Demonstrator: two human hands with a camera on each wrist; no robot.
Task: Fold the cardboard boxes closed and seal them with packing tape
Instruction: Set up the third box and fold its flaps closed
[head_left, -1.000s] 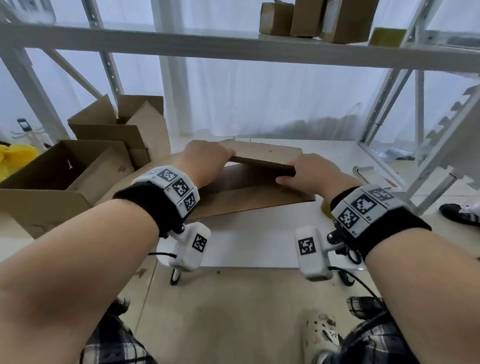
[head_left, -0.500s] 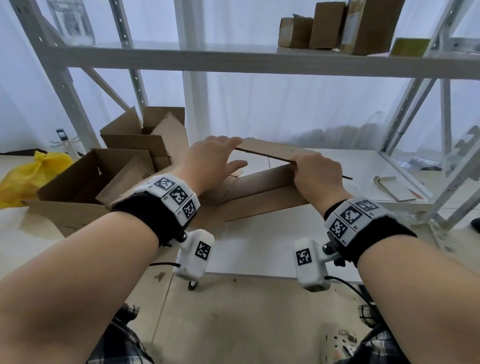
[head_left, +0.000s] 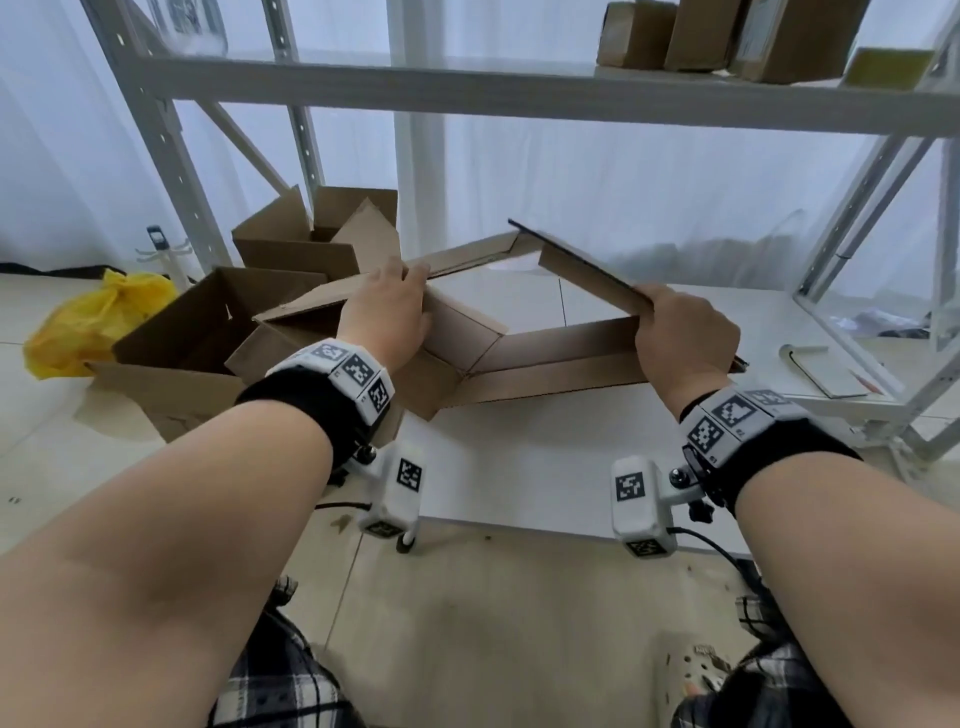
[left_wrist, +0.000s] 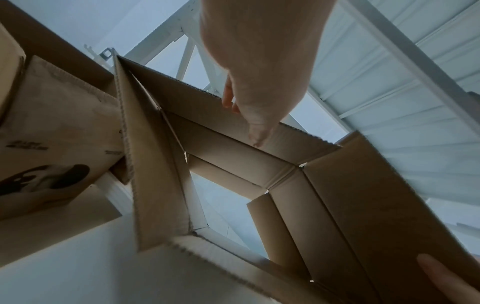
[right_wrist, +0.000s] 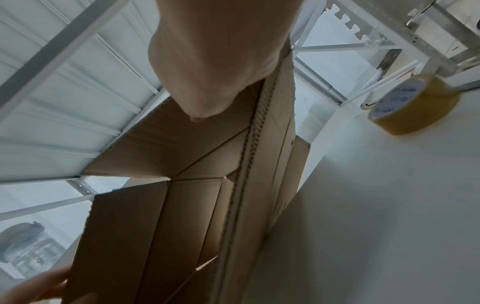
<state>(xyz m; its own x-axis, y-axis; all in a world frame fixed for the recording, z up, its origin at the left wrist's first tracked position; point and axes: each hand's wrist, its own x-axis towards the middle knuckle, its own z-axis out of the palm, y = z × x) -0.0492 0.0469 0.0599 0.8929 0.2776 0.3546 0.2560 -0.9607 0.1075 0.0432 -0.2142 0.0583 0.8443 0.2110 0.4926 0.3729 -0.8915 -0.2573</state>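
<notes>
A flat-packed cardboard box (head_left: 561, 348) stands partly spread open into a diamond on the white table (head_left: 545, 447), with the table showing through its middle. My left hand (head_left: 387, 312) grips its left wall, fingers over the top edge and thumb (left_wrist: 257, 131) inside. My right hand (head_left: 685, 332) grips the right corner where two walls meet, thumb (right_wrist: 200, 111) on the inner face. All flaps (left_wrist: 363, 205) stand loose. A roll of clear packing tape (right_wrist: 413, 105) lies on the table to the right of the box, seen only in the right wrist view.
Two open cardboard boxes (head_left: 208, 332) (head_left: 322, 234) stand left of the table, beside a yellow bag (head_left: 93, 322). A metal rack shelf (head_left: 519, 93) spans overhead with small boxes (head_left: 701, 36) on it. A flat white packet (head_left: 826, 364) lies at the table's right.
The box was lying nearly flat; my two hands have lifted and pulled its walls apart, so it now stands open as a diamond. My head view has tilted upward.
</notes>
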